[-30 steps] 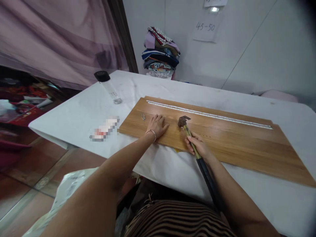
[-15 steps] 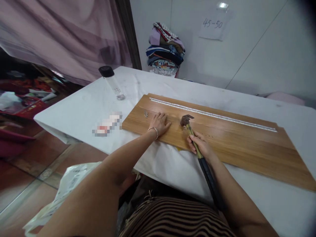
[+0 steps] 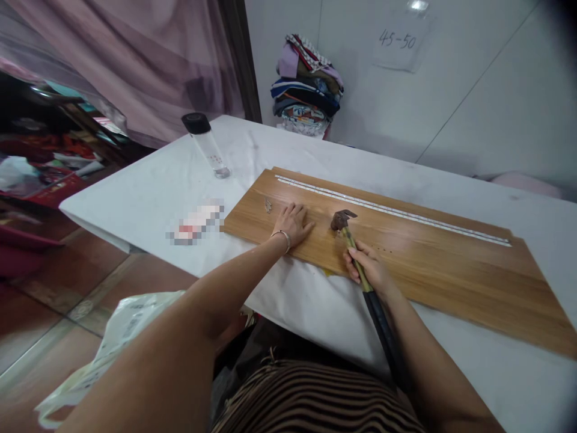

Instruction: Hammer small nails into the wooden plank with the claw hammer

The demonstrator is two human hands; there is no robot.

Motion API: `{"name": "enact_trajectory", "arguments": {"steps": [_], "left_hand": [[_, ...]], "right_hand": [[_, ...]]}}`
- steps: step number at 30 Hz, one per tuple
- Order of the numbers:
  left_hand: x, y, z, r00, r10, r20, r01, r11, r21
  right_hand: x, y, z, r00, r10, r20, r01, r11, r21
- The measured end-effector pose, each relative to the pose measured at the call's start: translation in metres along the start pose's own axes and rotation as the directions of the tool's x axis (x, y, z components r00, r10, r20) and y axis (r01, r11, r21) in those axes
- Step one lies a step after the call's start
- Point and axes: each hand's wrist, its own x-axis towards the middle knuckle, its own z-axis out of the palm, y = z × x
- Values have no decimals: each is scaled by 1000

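My right hand [image 3: 367, 264] is wrapped round the yellowish upper part of a claw hammer [image 3: 379, 319], whose lower grip is black. Its rusty head is low over a brown wooden board [image 3: 451, 282]; I cannot tell whether the two touch. Flat on the board to the left rests my left hand [image 3: 292, 224], fingers spread, with a bracelet at the wrist. Just beyond its fingertips lies a small pile of nails [image 3: 267, 205]. A row of small dark marks [image 3: 384, 249] shows on the board right of the hammer. Two white measuring strips [image 3: 392, 209] run along the far side.
The board lies on a table with a white cloth [image 3: 130, 186]. A black-capped clear bottle [image 3: 210, 150] and a blurred-out flat item [image 3: 196, 222] stand left of it. Folded clothes [image 3: 307, 87] are stacked by the wall. A plastic bag [image 3: 121, 337] hangs low at left.
The camera view has shifted slightly. Both hands, the hammer and the board keep nearly the same places relative to each other.
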Motion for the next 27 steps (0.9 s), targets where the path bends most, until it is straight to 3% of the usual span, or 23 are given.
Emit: {"name": "enact_trajectory", "arguments": {"steps": [27], "left_hand": [[1,1,-1,1000,0,5,0,999,-34]], "right_hand": [[0,0,-2,1000,9,-7,-9,1000,-1]]}}
